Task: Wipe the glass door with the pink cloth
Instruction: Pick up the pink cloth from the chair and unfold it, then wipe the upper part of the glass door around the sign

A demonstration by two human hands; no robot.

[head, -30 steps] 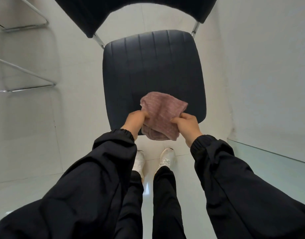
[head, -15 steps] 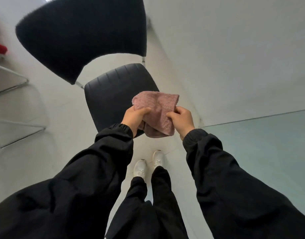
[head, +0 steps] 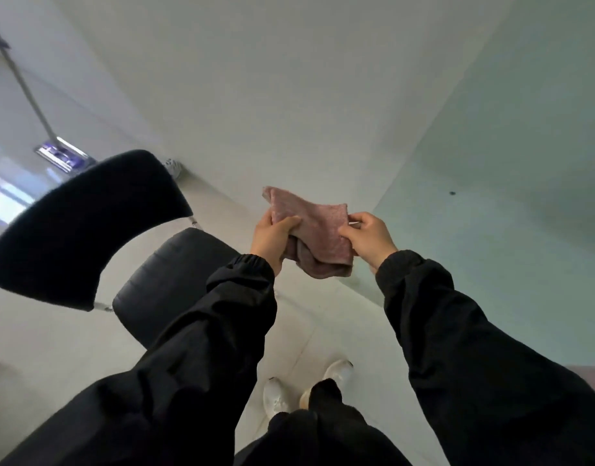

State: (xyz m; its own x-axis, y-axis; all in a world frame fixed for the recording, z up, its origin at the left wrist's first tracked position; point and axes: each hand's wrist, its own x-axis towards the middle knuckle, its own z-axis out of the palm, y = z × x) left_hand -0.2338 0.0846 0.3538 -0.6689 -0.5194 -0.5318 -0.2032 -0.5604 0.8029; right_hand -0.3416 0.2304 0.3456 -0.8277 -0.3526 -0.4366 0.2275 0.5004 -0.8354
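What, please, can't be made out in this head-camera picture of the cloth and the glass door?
Head view only.
Glass door: cut off by the right edge; no handle shows.
Dark speck on it: too small to tell dirt from fitting.
Pink cloth: folds partly hidden by the left hand and right hand.
Chair: legs mostly hidden by seat and left sleeve.
Long-handled tool: blurred, handle cut off by the left edge.

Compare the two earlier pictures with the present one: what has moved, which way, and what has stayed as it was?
The pink cloth has moved from over the black chair rightward toward the glass door, which now fills more of the right side. Unchanged: the left hand and the right hand still grip the folded cloth at its sides.
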